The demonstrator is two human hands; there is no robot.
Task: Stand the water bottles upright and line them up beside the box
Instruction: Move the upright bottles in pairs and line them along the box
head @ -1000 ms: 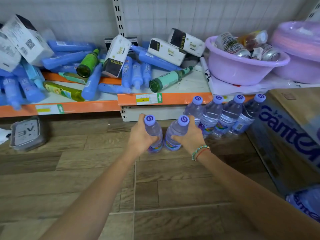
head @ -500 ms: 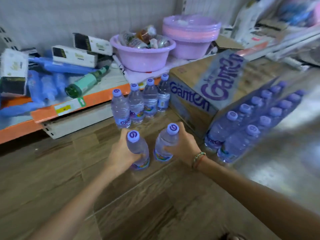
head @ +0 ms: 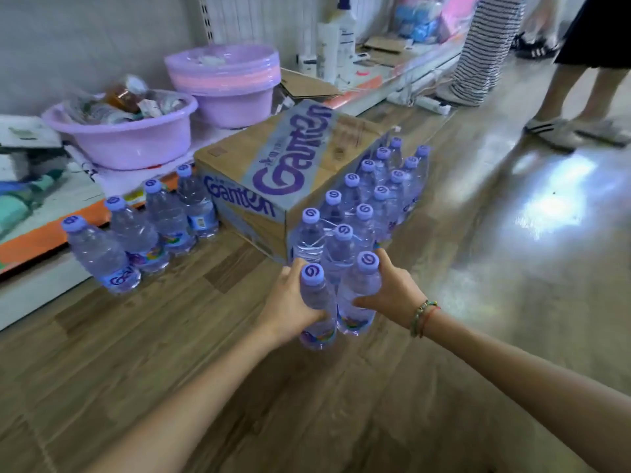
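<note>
Bottles in both hands: left hand (head: pixel 290 302) wraps one water bottle (head: pixel 316 303) round the mid-body, right hand (head: pixel 392 295) wraps a second bottle (head: pixel 358 295) the same way, fingers curled on both. The two are upright, touching each other, at the near end of the double row (head: pixel 372 196) along the right side of the cardboard box (head: pixel 273 158); can't tell if the bases are on the floor (head: pixel 170 353) yet. Another row of four (head: pixel 146 230) stands on the box's left side, in front of the orange shelf edge (head: pixel 41 237). Look: clear ribbed plastic, lilac caps with a swirl logo, coloured label band low on the body, seemingly full. Handling, my read: full so moderately heavy, thin walls will flex under a hard squeeze, smooth plastic a bit slippery. Mid-body grip above the label is right, firm not crushing; cap is too small for a steady hold. Narrow bases, so they tip easily and one knock could domino the row. Set down flat, release straight out sideways.
</note>
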